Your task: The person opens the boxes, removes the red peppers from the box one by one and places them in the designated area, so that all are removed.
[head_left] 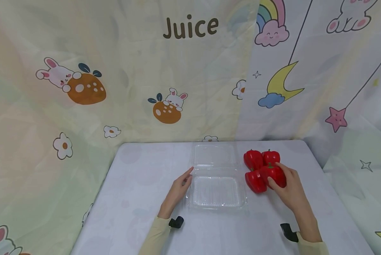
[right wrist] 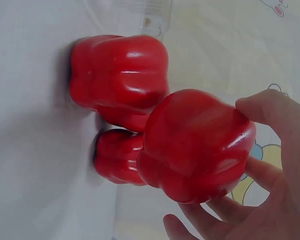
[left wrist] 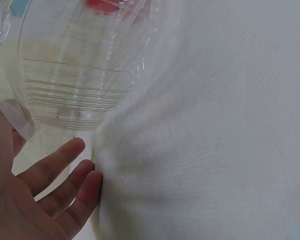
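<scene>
My right hand (head_left: pixel 290 187) grips a red bell pepper (head_left: pixel 274 176) between thumb and fingers. In the right wrist view this bell pepper (right wrist: pixel 197 145) is lifted off the table, in front of other red bell peppers (right wrist: pixel 120 70). Beside it in the head view sit more red bell peppers (head_left: pixel 253 159) with green stems. At the left side of an opened clear plastic clamshell box (head_left: pixel 217 206), my left hand (head_left: pixel 176 193) has its fingers extended. The left wrist view shows the left hand's fingers (left wrist: pixel 55 170) loosely spread, close by the wall of the clear box (left wrist: pixel 75 95).
The box lid (head_left: pixel 215 155) lies folded back toward the far edge of the white-covered table (head_left: pixel 139 198). A printed cloth backdrop (head_left: pixel 133 71) hangs right behind the table. Black wrist mounts (head_left: pixel 176 222) sit at both sleeves.
</scene>
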Tool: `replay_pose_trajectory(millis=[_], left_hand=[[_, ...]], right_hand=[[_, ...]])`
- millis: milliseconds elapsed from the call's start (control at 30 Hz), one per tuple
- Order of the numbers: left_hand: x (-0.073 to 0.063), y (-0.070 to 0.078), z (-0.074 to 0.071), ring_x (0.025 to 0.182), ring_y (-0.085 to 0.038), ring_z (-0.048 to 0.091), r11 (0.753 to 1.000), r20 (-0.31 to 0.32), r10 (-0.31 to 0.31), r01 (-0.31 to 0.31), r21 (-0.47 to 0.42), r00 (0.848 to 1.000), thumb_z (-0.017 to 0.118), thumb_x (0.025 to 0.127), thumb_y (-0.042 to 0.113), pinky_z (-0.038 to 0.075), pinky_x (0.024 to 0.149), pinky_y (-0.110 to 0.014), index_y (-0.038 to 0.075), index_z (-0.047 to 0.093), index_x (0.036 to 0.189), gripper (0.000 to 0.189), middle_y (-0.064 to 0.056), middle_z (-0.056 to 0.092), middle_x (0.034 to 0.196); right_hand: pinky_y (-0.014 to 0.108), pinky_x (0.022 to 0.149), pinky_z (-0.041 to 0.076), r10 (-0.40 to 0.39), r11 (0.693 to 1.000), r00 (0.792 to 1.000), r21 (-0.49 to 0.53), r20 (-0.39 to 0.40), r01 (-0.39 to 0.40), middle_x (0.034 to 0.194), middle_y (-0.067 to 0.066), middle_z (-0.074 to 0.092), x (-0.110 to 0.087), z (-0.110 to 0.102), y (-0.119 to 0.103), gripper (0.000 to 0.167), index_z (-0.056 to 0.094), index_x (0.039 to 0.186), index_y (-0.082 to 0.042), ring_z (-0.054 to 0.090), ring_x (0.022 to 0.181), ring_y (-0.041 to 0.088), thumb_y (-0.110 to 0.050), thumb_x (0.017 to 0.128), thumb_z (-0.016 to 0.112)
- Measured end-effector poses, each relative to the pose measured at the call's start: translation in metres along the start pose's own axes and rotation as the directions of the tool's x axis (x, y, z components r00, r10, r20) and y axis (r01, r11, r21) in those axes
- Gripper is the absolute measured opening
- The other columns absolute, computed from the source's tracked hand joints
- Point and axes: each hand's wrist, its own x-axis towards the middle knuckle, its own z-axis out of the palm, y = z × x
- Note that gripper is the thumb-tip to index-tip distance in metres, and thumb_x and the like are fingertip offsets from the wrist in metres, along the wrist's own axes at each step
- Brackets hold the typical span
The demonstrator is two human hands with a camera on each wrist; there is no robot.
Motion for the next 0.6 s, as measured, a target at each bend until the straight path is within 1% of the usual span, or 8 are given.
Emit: replay_pose_trajectory(millis=[100,267,367,600], left_hand=[[0.0,0.0,0.0,0.101,-0.015,0.064,1.0,0.001,0.001,-0.001,0.003,1.0,0.048,0.106,0.037,0.056,0.081,-0.033,0.038,0.044,0.151,0.045,-0.006,0.067,0.13],[0.0,0.0,0.0,0.1,-0.014,0.064,1.0,0.006,-0.008,0.008,0.006,1.0,0.048,0.106,0.039,0.055,0.08,-0.031,0.04,0.043,0.152,0.046,-0.005,0.066,0.132],[0.0,0.0,0.0,0.1,-0.014,0.064,1.0,0.01,-0.006,0.006,-0.002,1.0,0.049,0.106,0.038,0.055,0.08,-0.03,0.039,0.042,0.152,0.046,-0.006,0.066,0.132],[0.0,0.0,0.0,0.103,-0.016,0.065,1.0,0.014,-0.002,0.003,-0.016,1.0,0.049,0.106,0.036,0.056,0.083,-0.032,0.038,0.042,0.152,0.046,-0.006,0.065,0.134]], right_hand=[[0.07,0.082,0.054,0.026,1.0,1.0,-0.005,-0.015,-0.026,0.142,0.035,0.036,0.0,0.001,0.003,0.078,0.035,0.151,-0.001,0.039,0.124,0.053,-0.021,0.087,0.076],[0.071,0.083,0.053,0.09,0.996,0.995,-0.013,-0.036,-0.09,0.141,0.035,0.036,0.0,0.002,0.007,0.081,0.034,0.151,0.0,0.039,0.124,0.053,-0.02,0.086,0.077],[0.071,0.084,0.053,0.113,0.993,0.993,-0.016,-0.046,-0.114,0.141,0.036,0.035,-0.001,0.002,0.01,0.081,0.034,0.151,0.0,0.039,0.125,0.054,-0.02,0.086,0.077],[0.071,0.085,0.052,0.171,0.985,0.984,-0.022,-0.042,-0.172,0.141,0.037,0.035,-0.001,0.005,0.016,0.079,0.032,0.152,0.0,0.038,0.125,0.054,-0.022,0.089,0.074]])
